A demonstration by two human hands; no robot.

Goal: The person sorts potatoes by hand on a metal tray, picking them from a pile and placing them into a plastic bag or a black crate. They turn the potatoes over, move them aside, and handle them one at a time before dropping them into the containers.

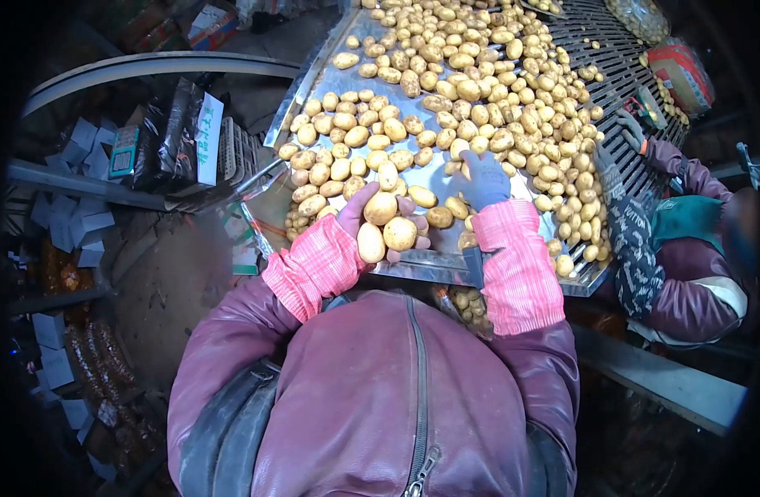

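Many potatoes lie spread over a metal sorting table. Near the table's front edge my left hand, in a pinkish glove with a pink checked sleeve cover, is turned up and cradles several potatoes against its fingers. To its right my right hand, in a grey-blue glove, reaches palm down over the potatoes. Its fingertips are bent around a potato at the middle of the pile. Loose potatoes lie between my two hands.
At the right a co-worker in a purple jacket reaches over a slatted grate with gloved hands. A red box stands beyond. At the left are a curved metal rail, a crate, black bags and stacked white boxes.
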